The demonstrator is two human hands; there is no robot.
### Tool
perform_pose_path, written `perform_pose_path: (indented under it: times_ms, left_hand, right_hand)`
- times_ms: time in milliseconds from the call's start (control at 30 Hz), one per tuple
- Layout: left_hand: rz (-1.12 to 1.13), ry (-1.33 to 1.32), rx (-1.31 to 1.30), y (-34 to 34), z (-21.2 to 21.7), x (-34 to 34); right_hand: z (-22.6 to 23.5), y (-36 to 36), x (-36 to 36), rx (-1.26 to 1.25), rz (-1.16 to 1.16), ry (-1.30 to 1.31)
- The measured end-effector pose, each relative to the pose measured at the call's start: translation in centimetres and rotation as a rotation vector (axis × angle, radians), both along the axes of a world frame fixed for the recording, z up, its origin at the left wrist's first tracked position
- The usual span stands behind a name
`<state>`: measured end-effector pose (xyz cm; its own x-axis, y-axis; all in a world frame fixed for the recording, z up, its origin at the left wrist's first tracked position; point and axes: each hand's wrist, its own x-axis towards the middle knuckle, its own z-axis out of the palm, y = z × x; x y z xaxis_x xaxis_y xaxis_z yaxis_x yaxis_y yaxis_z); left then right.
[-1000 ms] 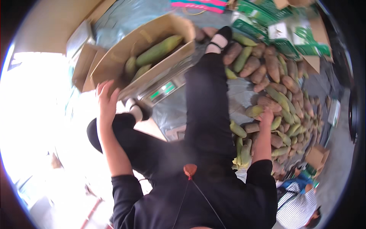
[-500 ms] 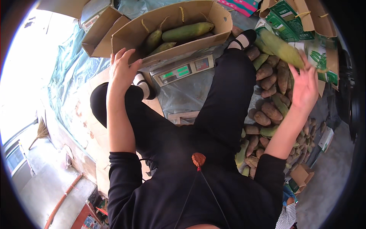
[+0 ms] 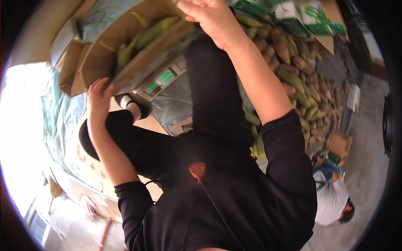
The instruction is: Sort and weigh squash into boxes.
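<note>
An open cardboard box [image 3: 138, 67] holding several long green fruits [image 3: 153, 31] stands on a weighing scale with a green display [image 3: 161, 79]. My left hand [image 3: 99, 100] grips the box's near left corner, fingers up along its side. My right hand [image 3: 213, 21] is raised over the box's right end with fingers curled; whether it holds anything is hidden. My black-clad legs stretch out beside the scale, one on each side.
A big pile of long green and brown produce [image 3: 301, 75] lies on the ground to the right. Green-and-white cartons [image 3: 310, 16] stand behind it. A small cardboard box [image 3: 339, 144] and a person in a striped shirt [image 3: 333, 201] are at lower right. Blue sheeting [image 3: 63, 121] covers the left.
My right hand picked a long green fruit off the pile and has swung left to above the box. My left hand stayed on the box's corner. The view tilted.
</note>
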<state>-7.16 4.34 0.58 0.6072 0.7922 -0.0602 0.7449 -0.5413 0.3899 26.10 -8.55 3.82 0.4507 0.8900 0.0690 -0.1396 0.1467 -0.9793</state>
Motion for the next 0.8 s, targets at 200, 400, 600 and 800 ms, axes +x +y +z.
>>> perform_pose_path:
  times_ms: [200, 400, 600, 800]
  left_hand:
    - [0.019, -0.038, -0.266, 1.0, -0.6, 0.3]
    - [0.121, -0.102, -0.316, 0.0, 0.3, 1.3]
    - [0.205, -0.199, -0.185, 0.1, -0.8, 2.0]
    - [0.155, -0.154, 0.071, 0.6, -1.1, 1.4]
  right_hand:
    - [-4.7, -15.4, 6.5, -0.568, -0.353, -0.258]
    - [-17.0, -32.7, 6.3, -0.855, -0.591, -0.462]
    - [-27.0, -41.2, 0.0, -1.317, -0.168, -0.699]
    - [-29.5, -38.6, -3.5, -1.43, -0.09, -0.717]
